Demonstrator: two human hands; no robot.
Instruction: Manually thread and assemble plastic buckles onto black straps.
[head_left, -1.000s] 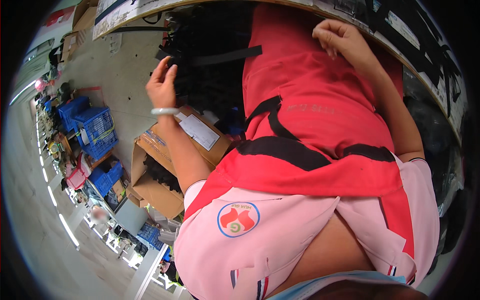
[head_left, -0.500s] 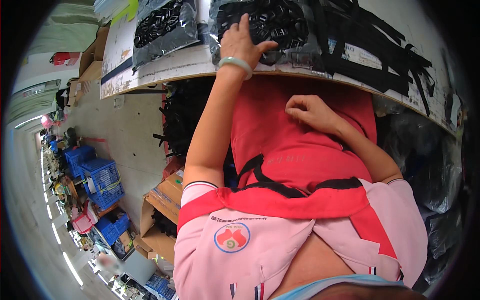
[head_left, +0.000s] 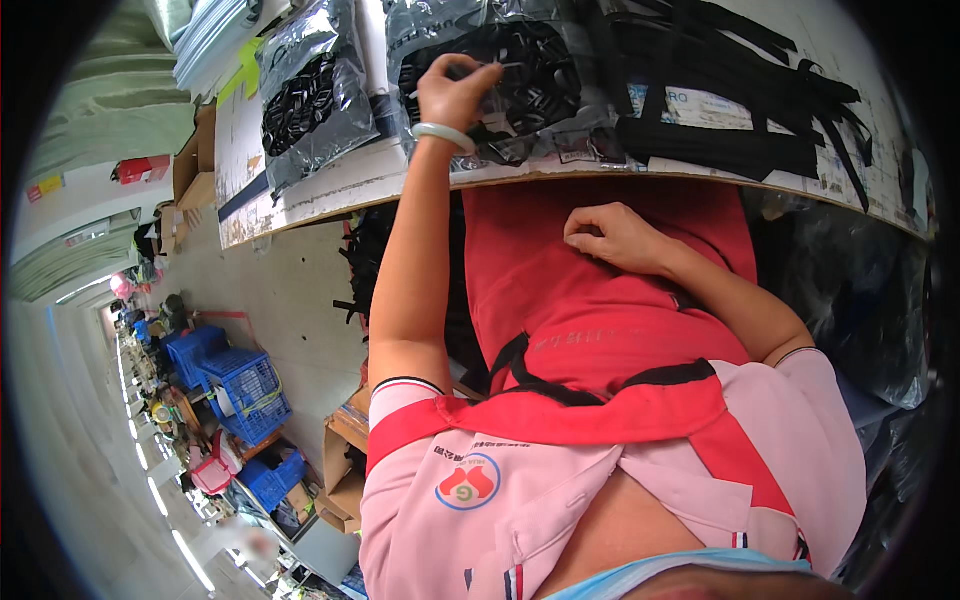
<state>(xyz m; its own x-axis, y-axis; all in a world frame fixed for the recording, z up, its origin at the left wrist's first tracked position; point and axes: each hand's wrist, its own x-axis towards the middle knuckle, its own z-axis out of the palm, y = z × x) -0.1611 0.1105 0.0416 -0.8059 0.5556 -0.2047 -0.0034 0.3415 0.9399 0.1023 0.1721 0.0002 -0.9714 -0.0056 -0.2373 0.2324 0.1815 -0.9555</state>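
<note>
A clear plastic bag point(head_left: 545, 25) full of small black plastic parts point(head_left: 545, 85), which look like buckles, lies on the table in front of me. My left hand point(head_left: 450, 98), with a pale bangle at the wrist, is at the left part of this bag. Its thumb and fingers are pinched together over the black parts; what is between them is too small to make out. My right hand point(head_left: 618, 236) rests on the red apron point(head_left: 590, 290) over my lap, below the table edge. Its fingers are loosely curled, and nothing shows in them.
Another bag of black parts point(head_left: 300, 110) lies to the left on the table point(head_left: 300, 208). Black straps point(head_left: 720, 150) are spread at the right, some ends near the edge. Blue crates point(head_left: 245, 395) and an open cardboard box point(head_left: 345, 450) stand on the floor at left.
My left hand has drawn its spread fingers into a pinch and shifted slightly left and down in the picture. My right hand stays on the apron. The whole view has turned a little.
</note>
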